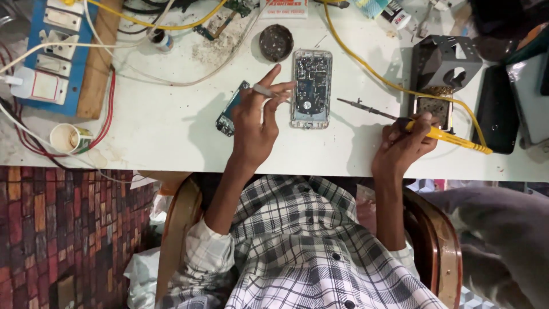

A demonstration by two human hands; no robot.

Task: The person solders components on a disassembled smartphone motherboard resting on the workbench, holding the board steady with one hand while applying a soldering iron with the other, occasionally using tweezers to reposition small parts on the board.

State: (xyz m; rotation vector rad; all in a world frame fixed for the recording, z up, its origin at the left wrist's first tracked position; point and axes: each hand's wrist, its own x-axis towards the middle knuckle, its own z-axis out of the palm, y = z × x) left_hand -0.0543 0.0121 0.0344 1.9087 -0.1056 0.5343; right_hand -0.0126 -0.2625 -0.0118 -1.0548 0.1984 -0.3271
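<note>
Your left hand (254, 123) is pinching a thin grey tool (265, 90), probably tweezers, between thumb and fingers, with the index finger sticking out straight. The tool's tip is pointing at the left edge of the opened phone (310, 88). The phone is lying flat on the white table (166, 123), back off and boards showing, just beside that hand's fingertips and up-right of the palm.

Your right hand (403, 143) is closing around the yellow handle of a soldering iron (440, 135). Its dark metal shaft is reaching left toward the phone, and the tip is stopping short of the phone's right edge, not touching. So the phone is sitting between both hands, nearer the left.

A small dark circuit part (230, 110) is lying partly under your left hand. A round dark tin (276, 43) is sitting just above the phone. A grey metal stand (443, 63) is standing right above your right hand, with a yellow cable (366, 63) running past it. A flat black device (496, 109) is lying further right. Far left, a blue switch board (54, 51) and a paper cup (68, 137) are sitting well apart from both hands.
</note>
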